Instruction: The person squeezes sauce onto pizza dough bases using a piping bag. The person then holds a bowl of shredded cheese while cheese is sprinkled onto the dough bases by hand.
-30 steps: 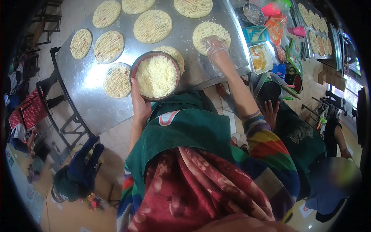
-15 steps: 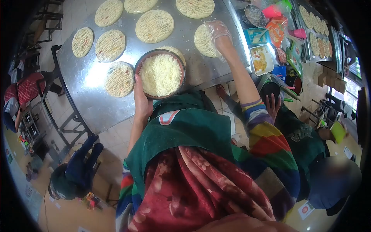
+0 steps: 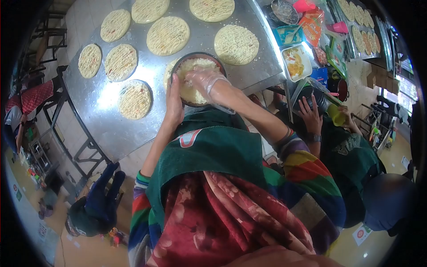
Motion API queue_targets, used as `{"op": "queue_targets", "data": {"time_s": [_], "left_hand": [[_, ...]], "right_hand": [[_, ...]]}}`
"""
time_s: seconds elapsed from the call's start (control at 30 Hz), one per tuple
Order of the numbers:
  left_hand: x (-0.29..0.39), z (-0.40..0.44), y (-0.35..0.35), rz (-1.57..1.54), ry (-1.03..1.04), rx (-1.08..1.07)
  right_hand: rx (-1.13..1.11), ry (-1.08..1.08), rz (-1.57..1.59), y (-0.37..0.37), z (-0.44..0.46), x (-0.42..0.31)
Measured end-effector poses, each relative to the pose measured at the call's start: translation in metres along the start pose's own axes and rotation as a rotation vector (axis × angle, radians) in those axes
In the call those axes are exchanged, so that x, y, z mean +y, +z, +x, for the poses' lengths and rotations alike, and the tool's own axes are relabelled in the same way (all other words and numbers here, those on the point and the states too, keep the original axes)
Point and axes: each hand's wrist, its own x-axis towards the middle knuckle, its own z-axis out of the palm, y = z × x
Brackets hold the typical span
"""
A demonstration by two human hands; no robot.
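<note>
My left hand (image 3: pixel 175 99) grips the side of a dark round bowl (image 3: pixel 196 54) at the near edge of the metal table. Grated cheese (image 3: pixel 189 94), pale and crumbly, fills much of the bowl. Wearing a clear plastic glove, my right hand (image 3: pixel 205 81) is down in the bowl with its fingers curled into the cheese. Shreds cover the round flat pizza (image 3: pixel 236 44) to the right. Another pizza (image 3: pixel 168 71) is partly hidden behind the bowl. Sauce-striped pizzas (image 3: pixel 167 35) lie beyond, with one more pizza (image 3: pixel 134 99) to the left.
The metal table (image 3: pixel 102 120) carries several more pizzas. On the right stand a white tub (image 3: pixel 296 63) of yellow food, a blue container (image 3: pixel 288 35) and an orange packet (image 3: pixel 311 26). A co-worker's hand (image 3: pixel 311 113) is close by on the right.
My right hand has moved from the right-hand pizza into the bowl. That pizza now shows in full, with shreds on it. The bowl sits slightly further right in view.
</note>
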Motion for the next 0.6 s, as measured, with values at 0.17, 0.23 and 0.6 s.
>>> {"op": "queue_targets", "data": {"time_s": [0.17, 0.23, 0.6], "left_hand": [[-0.007, 0.009, 0.005, -0.014, -0.043, -0.05], [-0.007, 0.013, 0.007, -0.011, -0.042, -0.035], [0.014, -0.007, -0.01, -0.065, -0.003, 0.043]], "right_hand": [[-0.001, 0.334, 0.833, -0.035, -0.001, 0.017], [0.014, 0.372, 0.924, -0.056, -0.005, 0.024], [0.147, 0.508, 0.269, -0.064, -0.003, 0.127]]}}
